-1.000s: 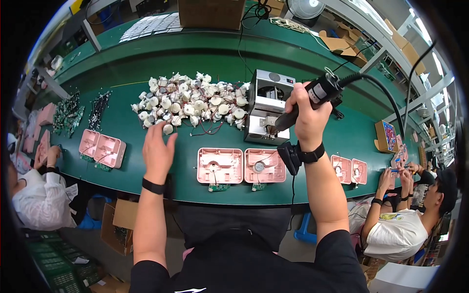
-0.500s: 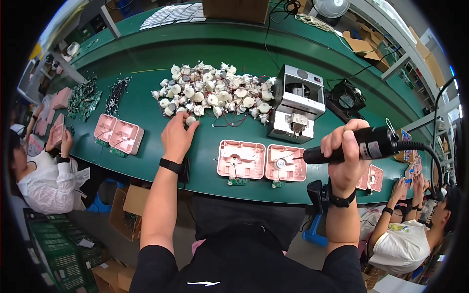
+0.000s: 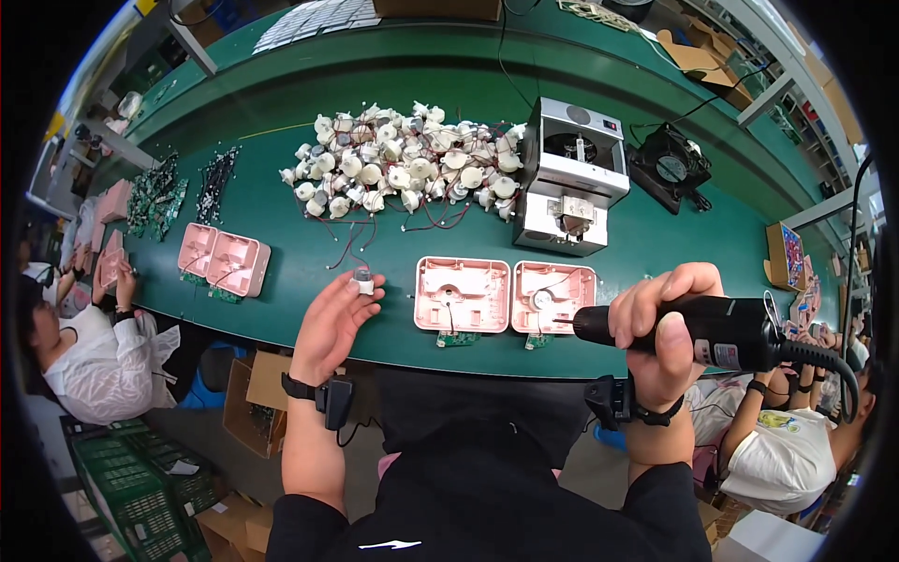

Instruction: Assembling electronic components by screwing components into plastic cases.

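Between the fingertips of my left hand [image 3: 335, 314] is a small motor [image 3: 363, 280] with a white base, its thin wires trailing back toward the heap. My right hand [image 3: 667, 323] is wrapped round a black electric screwdriver [image 3: 721, 330], whose bit points left over the right half of an opened pink housing. That half [image 3: 579, 281] has a round white part [image 3: 542, 299] inside; the left half [image 3: 462, 281] shows a round hole. Small green circuit boards [image 3: 457, 339] hang at the near edges of both halves. Beyond my left hand lies a heap of white motors with wires [image 3: 403, 159].
A grey metal machine [image 3: 573, 178] stands right of the heap, beside a black fan [image 3: 670, 169]. Another opened pink housing [image 3: 239, 262] lies to the left, near piles of circuit boards [image 3: 154, 199]. Co-workers sit on both sides. The screwdriver's thick cable [image 3: 833, 361] curves at the right.
My left hand has drawn back from the heap toward me, turned palm up, lifting a motor out. My right hand has lowered slightly, and the screwdriver has tilted.
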`<state>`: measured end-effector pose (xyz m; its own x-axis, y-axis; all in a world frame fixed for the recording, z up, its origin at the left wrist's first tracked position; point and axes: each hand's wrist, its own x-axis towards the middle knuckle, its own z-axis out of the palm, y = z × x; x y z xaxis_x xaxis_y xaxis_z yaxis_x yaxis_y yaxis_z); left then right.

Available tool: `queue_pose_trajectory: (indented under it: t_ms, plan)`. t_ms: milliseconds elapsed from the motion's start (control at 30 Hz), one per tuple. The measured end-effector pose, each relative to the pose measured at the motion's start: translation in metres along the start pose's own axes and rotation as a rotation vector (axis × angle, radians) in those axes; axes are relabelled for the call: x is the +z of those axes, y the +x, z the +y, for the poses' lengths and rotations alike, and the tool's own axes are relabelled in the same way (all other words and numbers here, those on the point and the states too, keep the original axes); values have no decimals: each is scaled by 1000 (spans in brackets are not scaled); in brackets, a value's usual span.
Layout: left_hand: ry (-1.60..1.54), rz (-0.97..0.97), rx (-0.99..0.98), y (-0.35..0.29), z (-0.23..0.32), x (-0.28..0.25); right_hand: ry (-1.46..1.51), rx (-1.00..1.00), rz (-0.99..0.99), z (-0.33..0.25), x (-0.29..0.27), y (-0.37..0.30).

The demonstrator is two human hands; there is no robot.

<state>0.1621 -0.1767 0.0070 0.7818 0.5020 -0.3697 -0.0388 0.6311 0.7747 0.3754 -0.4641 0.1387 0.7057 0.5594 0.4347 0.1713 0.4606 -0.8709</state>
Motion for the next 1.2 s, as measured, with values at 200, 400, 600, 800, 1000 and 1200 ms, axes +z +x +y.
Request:
queue_pose_trajectory:
  t_ms: [200, 400, 600, 800, 1000, 1200]
  plan:
    - [153, -70, 25, -1, -3, 12, 73, 66, -26, -9, 5, -4]
    - [176, -145, -10, -4, -2, 26, -28, 26, -1, -11, 5, -5]
    - [663, -143, 121, -7, -2, 47, -18, 33, 10, -11, 3, -8]
    - [1027, -201, 409, -3, -13, 72, -13, 50, 2, -11, 7, -9]
    - [1382, -209, 808, 11, -21, 88, -14, 97, -2, -15, 11, -12]
    - [1470, -198, 850, 22, -31, 80, -28, 139, -17, -17, 18, -11]
